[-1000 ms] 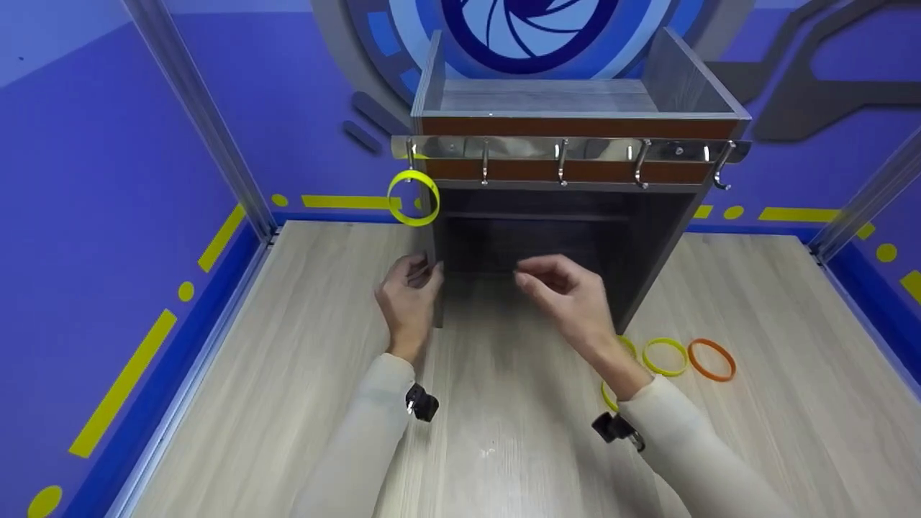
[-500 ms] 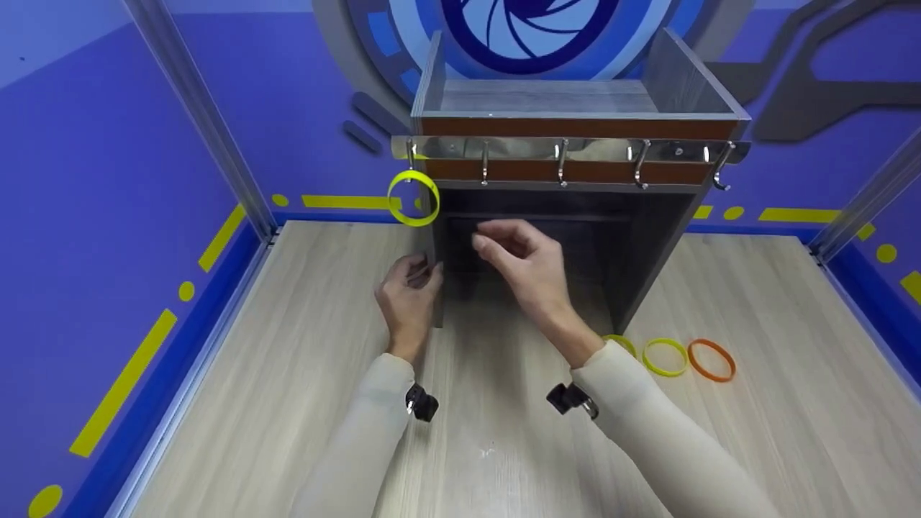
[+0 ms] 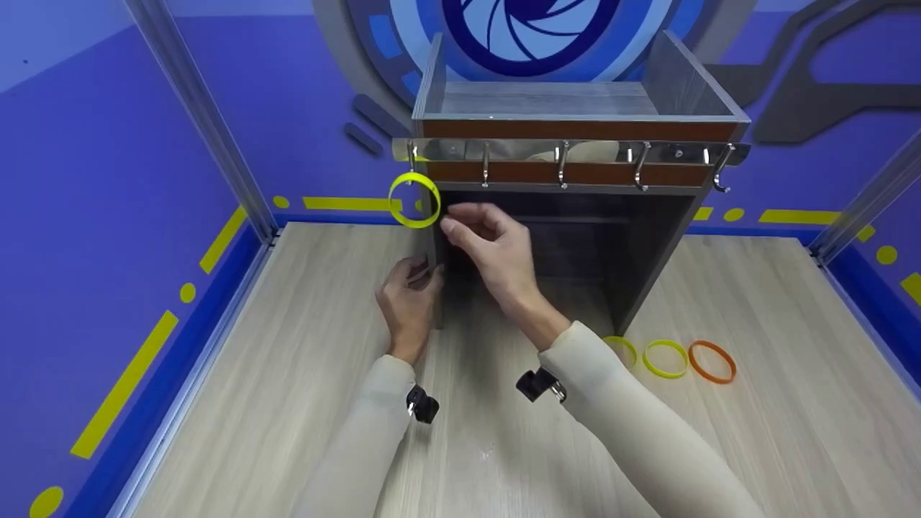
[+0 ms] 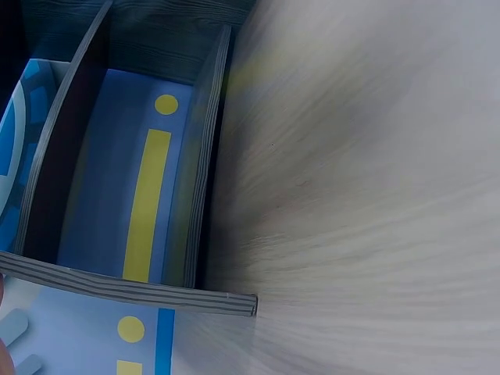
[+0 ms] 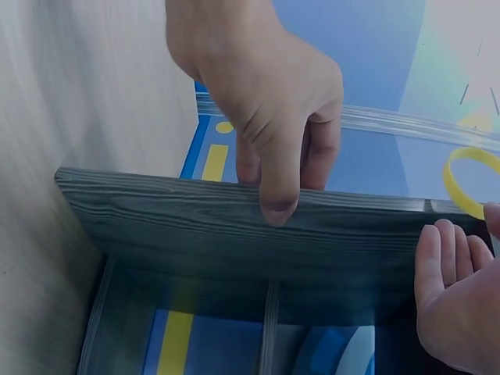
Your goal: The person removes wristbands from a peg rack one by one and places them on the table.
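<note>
My left hand grips the left side panel of a grey wooden shelf unit, its thumb on the inner face and its fingers round the outside. A bright yellow ring hangs from the leftmost hook of the metal hook rail. Just to the right of that ring is my right hand, fingers loosely bent and thumb apart from them. The right wrist view has the right hand's thumb close by the ring, with nothing seen between its fingers. Only a sliver of my left hand enters the left wrist view.
On the wood-grain table, right of the unit, lie an orange ring, a yellow ring and another yellow ring partly behind my right sleeve. The other hooks hang bare along the rail. Blue printed walls enclose the table.
My right hand has moved left and up across the unit's front to beside the hanging ring. My left hand stays on the side panel.
</note>
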Available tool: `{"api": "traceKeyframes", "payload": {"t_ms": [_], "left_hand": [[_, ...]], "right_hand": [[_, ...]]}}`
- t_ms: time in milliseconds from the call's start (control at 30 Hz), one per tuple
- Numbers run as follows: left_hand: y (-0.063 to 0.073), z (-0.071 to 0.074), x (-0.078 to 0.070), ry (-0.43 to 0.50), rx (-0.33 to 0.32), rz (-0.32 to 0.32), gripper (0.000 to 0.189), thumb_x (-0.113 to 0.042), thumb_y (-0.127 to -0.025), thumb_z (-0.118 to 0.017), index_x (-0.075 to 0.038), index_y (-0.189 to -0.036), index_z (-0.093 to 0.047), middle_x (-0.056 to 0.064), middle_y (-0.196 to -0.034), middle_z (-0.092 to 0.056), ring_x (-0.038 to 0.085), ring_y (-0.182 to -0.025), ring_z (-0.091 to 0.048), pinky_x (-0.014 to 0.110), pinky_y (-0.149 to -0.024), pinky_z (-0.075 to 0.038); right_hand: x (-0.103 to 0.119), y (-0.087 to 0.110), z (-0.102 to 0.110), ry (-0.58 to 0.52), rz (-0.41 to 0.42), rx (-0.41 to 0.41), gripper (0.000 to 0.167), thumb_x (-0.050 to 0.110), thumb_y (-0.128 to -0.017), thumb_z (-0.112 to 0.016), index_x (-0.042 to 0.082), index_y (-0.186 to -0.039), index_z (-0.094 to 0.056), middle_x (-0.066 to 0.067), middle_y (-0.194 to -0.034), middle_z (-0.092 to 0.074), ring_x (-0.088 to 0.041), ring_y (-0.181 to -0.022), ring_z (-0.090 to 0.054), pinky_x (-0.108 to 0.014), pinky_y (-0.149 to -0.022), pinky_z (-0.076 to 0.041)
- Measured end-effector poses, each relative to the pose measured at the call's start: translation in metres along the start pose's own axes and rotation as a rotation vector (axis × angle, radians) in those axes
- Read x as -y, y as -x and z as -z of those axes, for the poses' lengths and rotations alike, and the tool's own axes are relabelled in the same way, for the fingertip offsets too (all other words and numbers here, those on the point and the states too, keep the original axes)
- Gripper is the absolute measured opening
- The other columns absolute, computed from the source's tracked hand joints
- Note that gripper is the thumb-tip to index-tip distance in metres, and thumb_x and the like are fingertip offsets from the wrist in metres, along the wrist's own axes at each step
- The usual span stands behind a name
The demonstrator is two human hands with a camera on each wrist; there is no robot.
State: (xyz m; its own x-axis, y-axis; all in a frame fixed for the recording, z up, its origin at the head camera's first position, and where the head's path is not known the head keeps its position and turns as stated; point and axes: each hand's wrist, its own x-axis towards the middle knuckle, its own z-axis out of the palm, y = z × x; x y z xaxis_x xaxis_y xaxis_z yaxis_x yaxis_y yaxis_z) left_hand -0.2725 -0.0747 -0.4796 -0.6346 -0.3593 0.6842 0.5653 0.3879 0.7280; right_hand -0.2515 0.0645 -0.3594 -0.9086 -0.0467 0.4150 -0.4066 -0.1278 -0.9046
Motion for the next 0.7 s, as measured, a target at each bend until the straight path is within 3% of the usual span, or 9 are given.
{"api": "traceKeyframes", "payload": {"t_ms": [300, 700], "left_hand": [[0.0, 0.0, -0.002, 0.0, 0.018, 0.055, 0.021, 0.003, -0.082, -0.087, 0.005, -0.098, -0.075, 0.016, -0.096, -0.078, 0.03, -0.087, -0.078, 0.037, -0.077, -0.067], [0.001, -0.001, 0.0, 0.083, -0.023, 0.008, 0.021, 0.008, -0.079, -0.089, 0.005, -0.094, -0.075, 0.017, -0.093, -0.078, 0.034, -0.086, -0.079, 0.043, -0.075, -0.067]], "right_hand": [[0.003, -0.006, -0.013, -0.011, -0.012, 0.014, 0.023, 0.01, -0.095, -0.081, -0.001, -0.115, -0.076, -0.011, -0.106, -0.077, -0.023, -0.096, -0.074, -0.038, -0.09, -0.064], [0.015, -0.008, -0.023, -0.091, 0.01, 0.017, 0.021, 0.009, -0.096, -0.08, -0.004, -0.112, -0.075, -0.015, -0.105, -0.076, -0.037, -0.097, -0.075, -0.043, -0.09, -0.064]]}}
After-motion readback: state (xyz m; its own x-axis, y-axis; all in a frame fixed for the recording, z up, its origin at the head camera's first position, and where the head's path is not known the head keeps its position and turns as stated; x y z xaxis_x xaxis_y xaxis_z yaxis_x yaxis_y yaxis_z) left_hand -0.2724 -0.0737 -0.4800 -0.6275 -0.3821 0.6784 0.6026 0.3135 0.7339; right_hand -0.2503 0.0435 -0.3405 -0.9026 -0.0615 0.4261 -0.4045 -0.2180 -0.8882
